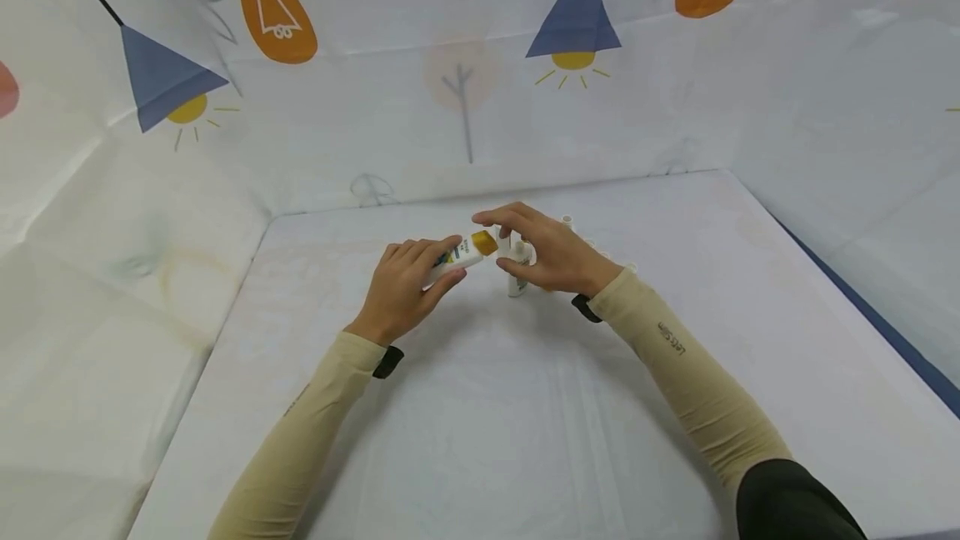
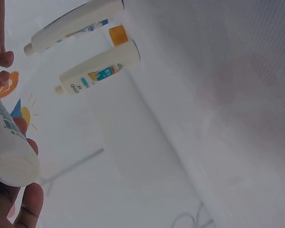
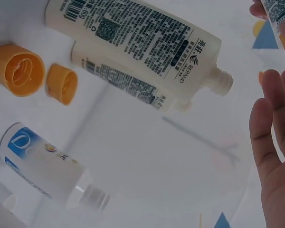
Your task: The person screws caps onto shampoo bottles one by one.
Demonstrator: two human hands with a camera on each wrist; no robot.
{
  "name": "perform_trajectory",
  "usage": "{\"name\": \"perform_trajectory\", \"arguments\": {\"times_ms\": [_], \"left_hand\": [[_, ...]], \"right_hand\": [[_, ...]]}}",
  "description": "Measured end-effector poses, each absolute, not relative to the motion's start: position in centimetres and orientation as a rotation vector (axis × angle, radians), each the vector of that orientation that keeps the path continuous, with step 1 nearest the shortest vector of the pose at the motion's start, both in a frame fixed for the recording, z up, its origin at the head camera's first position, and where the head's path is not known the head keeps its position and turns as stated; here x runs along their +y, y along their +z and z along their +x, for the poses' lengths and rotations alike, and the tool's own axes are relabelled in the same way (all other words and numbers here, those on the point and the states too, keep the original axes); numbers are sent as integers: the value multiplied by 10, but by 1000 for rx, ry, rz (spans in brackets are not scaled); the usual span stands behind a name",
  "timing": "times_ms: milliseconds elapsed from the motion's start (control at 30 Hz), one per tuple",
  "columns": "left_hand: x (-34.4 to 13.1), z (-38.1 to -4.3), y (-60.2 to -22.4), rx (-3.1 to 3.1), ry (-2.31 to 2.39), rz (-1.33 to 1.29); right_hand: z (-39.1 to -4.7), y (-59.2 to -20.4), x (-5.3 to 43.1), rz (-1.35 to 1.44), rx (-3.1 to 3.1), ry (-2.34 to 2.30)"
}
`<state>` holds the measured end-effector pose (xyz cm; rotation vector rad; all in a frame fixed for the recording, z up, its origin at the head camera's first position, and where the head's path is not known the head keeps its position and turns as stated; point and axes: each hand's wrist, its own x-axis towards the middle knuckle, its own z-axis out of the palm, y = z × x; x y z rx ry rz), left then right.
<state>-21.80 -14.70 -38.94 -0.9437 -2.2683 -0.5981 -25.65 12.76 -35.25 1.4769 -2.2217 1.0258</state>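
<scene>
My left hand (image 1: 408,282) grips a white bottle (image 1: 456,257) with its fingers and thumb, tilting it so that its orange cap (image 1: 484,242) points right. In the left wrist view, that bottle's rounded base and barcode side show. Beside the cap is my right hand (image 1: 551,252), thumb and fingers spread apart. The right wrist view shows its fingers (image 3: 265,126) fairly straight. Partly hidden behind this hand in the head view stands another white bottle (image 1: 517,283).
Two uncapped cream-white bottles, the larger bottle (image 3: 147,40) and the other bottle (image 3: 118,78), stand near two loose orange caps, one cap (image 3: 17,70) and a second cap (image 3: 62,84). A smaller uncapped bottle (image 3: 45,164) has a blue logo. A white cap (image 3: 2,194) is beside it.
</scene>
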Motion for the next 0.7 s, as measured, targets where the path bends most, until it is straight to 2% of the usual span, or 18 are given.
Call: {"name": "perform_trajectory", "arguments": {"times_ms": [700], "left_hand": [[-149, -217, -394, -2273, -592, -957]], "right_hand": [[-256, -358, 126, 1466, -2161, 963]]}}
